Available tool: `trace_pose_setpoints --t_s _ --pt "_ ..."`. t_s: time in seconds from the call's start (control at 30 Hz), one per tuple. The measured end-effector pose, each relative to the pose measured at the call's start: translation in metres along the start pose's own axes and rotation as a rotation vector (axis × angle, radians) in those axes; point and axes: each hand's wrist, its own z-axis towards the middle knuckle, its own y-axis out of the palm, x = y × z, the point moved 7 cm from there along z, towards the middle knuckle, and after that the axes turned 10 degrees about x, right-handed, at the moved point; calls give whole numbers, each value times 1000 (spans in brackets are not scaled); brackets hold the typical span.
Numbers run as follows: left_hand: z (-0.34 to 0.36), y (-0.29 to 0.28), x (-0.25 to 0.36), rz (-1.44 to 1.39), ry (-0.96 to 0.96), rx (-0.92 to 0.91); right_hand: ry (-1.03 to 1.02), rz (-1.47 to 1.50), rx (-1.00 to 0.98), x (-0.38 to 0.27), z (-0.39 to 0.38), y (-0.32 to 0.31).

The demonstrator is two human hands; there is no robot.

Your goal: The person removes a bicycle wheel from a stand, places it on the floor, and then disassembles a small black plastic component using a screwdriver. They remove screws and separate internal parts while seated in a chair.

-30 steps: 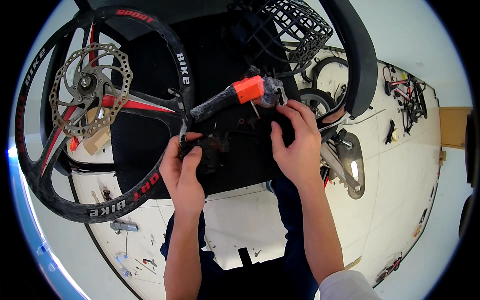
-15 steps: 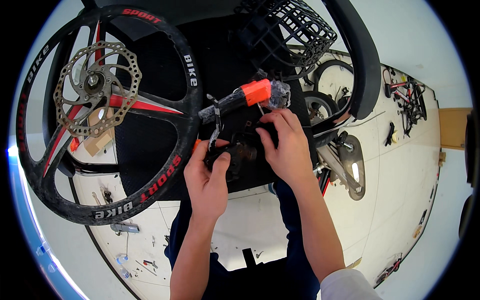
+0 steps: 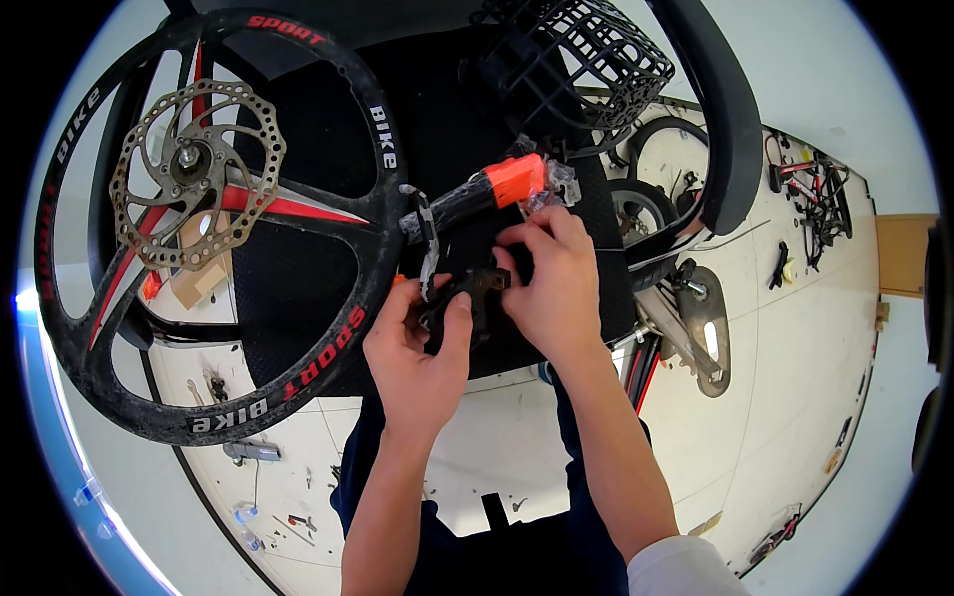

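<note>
My left hand (image 3: pixel 412 348) is closed around a dark, dirty mechanical part (image 3: pixel 484 288), which looks like a bicycle disc brake caliper. Thumb and fingers pinch it from the left, hiding much of its body. A black-and-white cable (image 3: pixel 430 248) rises beside the fingertips of that hand. My right hand (image 3: pixel 556 288) is at the part's right end, thumb close against it and fingers curled; whatever they grip is hidden. Just beyond both hands lies a black tube with bright orange wrapping (image 3: pixel 516 181) and clear plastic at its end.
Left of my hands, a spoked bicycle wheel (image 3: pixel 370 238) with a disc rotor (image 3: pixel 260 204) leans over the black chair seat (image 3: pixel 298 129). A black basket (image 3: pixel 596 70) stands at the back. Right of the seat are a crank (image 3: pixel 708 338) and another wheel; loose parts dot the floor.
The dark part has turned in my left hand, so its bracket-like end now points up and right. My right hand has shifted slightly left and down, its thumb coming closer to the part.
</note>
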Motion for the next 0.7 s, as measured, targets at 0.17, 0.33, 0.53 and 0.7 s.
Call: trace_pose_setpoints --t_s 0.17,0.33,0.53,0.7 --pt "1 0 6 -13 -46 34 389 337 -36 21 3 -11" --pt "2 -3 4 18 -55 85 662 752 -184 15 -6 -5" --pt "1 -1 3 -2 -50 127 554 746 -199 10 -11 -3" --pt "0 2 8 35 56 125 558 739 -183 9 -11 -5"
